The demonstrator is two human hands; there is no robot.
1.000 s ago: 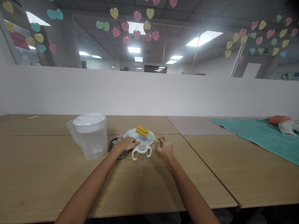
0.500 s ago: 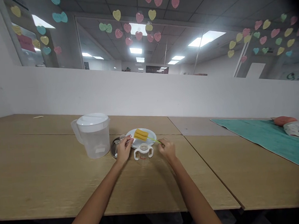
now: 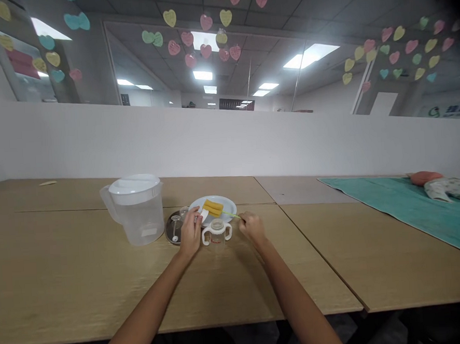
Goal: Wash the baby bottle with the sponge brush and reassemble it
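My left hand [image 3: 190,232] is closed on a small white piece [image 3: 204,215] at the left edge of a white plate [image 3: 231,204]. On that plate lies a folded yellow cloth or sponge [image 3: 213,208]. A thin green stick [image 3: 231,214] is pinched in my right hand [image 3: 252,228]; its far end reaches over the plate to the yellow thing, and I cannot make out its tip. Between my hands a clear baby bottle [image 3: 217,234] with two white handles stands upright without a lid. Left of my left hand, a dark round tray [image 3: 170,231] bears small clear and white parts.
A lidded clear pitcher [image 3: 141,216] stands left of the tray. To the far right a teal towel [image 3: 403,203] covers part of the table, with an orange item [image 3: 425,177] and patterned cloth [image 3: 451,189] on it. A white wall runs behind the table [image 3: 221,286].
The view has shifted slightly, moving the scene left. The white piece now shows more plainly in my left hand, turned towards the yellow thing. Both hands keep their hold.
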